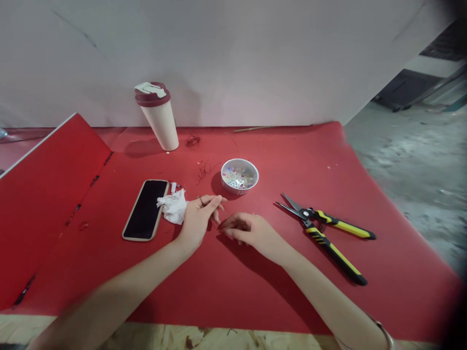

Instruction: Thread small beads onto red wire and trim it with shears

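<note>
My left hand (199, 216) rests on the red table cover (255, 282), fingers together and stretched toward the right, pinching something thin that I cannot make out. My right hand (242, 228) lies palm down just to its right, fingers curled and pressed close to the left fingertips. A small metal bowl (240, 175) holding several coloured beads stands just beyond both hands. A crumpled white tissue (173, 206) lies against the left hand's far side.
A black phone (146, 209) lies left of the tissue. Yellow-and-black snips (324, 231) lie open to the right. A cream tumbler (156, 115) with a maroon lid stands at the back. Red thread scraps (193, 141) lie near it. A raised red panel (44, 194) borders the left.
</note>
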`<state>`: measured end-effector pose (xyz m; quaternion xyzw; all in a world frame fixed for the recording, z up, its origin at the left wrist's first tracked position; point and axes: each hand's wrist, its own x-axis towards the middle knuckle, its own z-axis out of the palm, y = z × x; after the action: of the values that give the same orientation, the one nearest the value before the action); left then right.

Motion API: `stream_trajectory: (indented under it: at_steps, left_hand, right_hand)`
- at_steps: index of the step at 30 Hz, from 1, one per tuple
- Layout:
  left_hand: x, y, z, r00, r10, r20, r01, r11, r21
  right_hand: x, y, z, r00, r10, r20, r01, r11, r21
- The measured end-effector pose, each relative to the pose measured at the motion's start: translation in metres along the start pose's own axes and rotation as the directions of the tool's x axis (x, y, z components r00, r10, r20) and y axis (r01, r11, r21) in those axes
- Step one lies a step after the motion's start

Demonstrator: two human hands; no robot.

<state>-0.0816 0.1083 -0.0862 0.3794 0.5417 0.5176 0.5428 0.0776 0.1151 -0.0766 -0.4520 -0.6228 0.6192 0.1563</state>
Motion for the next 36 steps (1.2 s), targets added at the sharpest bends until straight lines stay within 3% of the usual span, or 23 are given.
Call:
stream_trajectory:
  at_steps: [6,12,18,24,28,36]
  left_hand:
    - [-0.005,0.026,0.0,0.996,0.089,0.017,-0.09,0.957,0.275]
    - [0.004,0.037,0.0,0.996,0.054,0.069,-0.073,0.948,0.31]
    - [0.009,0.055,0.017,0.995,0.05,0.083,-0.081,0.906,0.416]
    - [0.022,0.064,0.028,0.967,0.048,0.249,-0.177,0.83,0.529]
    - [0.029,0.065,0.029,0.959,0.041,0.28,-0.197,0.806,0.558]
    - [0.043,0.069,0.028,0.961,0.108,0.254,-0.241,0.776,0.582]
  right_hand:
    - [-0.002,-0.004,0.001,1.0,-0.001,-0.001,0.001,0.999,-0.053]
    - [-0.001,-0.001,0.001,0.999,-0.05,-0.018,0.051,0.998,0.04]
    - [-0.003,-0.002,-0.003,0.998,-0.066,0.007,0.064,0.983,0.17]
    - [-0.003,0.004,-0.005,0.998,-0.067,0.003,0.065,0.976,0.21]
    - [-0.002,0.009,-0.003,0.997,-0.061,-0.038,0.068,0.965,0.253]
    - [0.001,0.008,0.002,0.963,0.035,-0.267,0.052,0.948,0.314]
